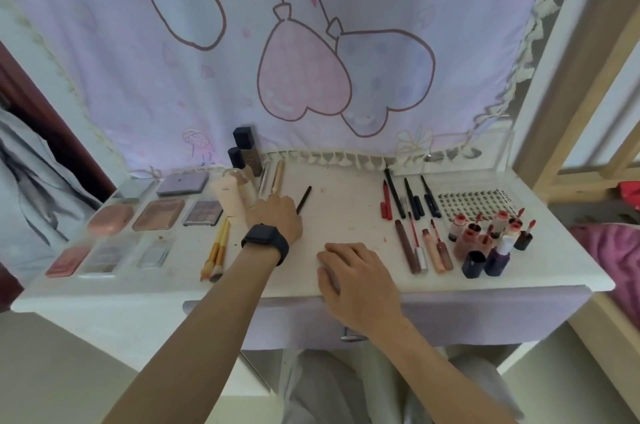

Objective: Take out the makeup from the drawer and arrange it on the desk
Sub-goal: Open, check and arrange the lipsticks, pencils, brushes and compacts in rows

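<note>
From the head camera, the white tabletop (346,215) is filling up by kind. At centre left of the frame the left hand (277,215), wearing a black wristwatch (266,239), is pinching the lower end of a thin black makeup pencil (304,200), whose tip is angling up and to the right. It looks like this one is being set down in the bare middle strip, apart from the groups on either side.

The right hand (356,278) is resting flat at lower centre, fingers loosely spread, holding nothing, probably steadying the body at the front edge.

The sorting is plain. Flat compacts and eyeshadow palettes (159,214) are lying in rows at left. Two gold-handled brushes (218,250) are lying side by side next to them. Tall dark-capped foundation bottles (242,153) are standing at the back, where they hide nothing. At right, dark slim liner pens (412,198) are lying parallel, with small red-capped lip tint bottles (491,233) clustered nearer the edge.

The lilac drawer front (485,319) appears to be closed below the tabletop, so the emptying seems nearly done.
</note>
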Demonstrator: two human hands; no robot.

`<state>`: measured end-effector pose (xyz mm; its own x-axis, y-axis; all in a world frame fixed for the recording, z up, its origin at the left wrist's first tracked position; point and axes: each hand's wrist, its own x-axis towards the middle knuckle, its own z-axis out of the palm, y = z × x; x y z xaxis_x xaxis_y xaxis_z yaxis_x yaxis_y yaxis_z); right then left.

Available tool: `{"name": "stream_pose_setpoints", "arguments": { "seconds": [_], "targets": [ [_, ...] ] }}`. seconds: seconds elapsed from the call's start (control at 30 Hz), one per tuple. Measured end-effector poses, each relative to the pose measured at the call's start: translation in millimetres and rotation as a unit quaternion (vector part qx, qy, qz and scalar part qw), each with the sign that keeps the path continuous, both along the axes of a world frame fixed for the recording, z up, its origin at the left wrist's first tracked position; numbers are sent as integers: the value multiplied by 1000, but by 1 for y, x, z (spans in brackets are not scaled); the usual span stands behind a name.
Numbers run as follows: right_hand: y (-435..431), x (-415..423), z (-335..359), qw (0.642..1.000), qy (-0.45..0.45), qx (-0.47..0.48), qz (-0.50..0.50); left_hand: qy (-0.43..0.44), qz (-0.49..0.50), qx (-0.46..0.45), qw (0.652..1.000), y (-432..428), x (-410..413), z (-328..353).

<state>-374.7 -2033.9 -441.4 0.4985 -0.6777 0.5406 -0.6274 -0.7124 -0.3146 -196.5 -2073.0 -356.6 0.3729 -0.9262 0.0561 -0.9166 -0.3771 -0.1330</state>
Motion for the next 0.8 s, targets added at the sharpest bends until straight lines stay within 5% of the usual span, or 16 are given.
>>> {"name": "stream_pose_setpoints", "arguments": {
  "seconds": [0.3,0.4,0.57,0.7,0.8],
  "targets": [
    [0,-2,7,1000,3,10,11,165,30,-115,979,13,12,-10],
    [2,-4,20,994,-43,98,-1,240,-24,-184,953,31,10,-16],
    [5,-13,48,899,-271,343,-17,256,-137,-263,920,71,-1,-20],
    [3,-22,68,832,-390,395,-3,223,-198,-272,915,94,-13,-12],
    [2,-33,72,806,-429,408,-2,284,-189,-275,899,105,-19,-5]
  ]
}}
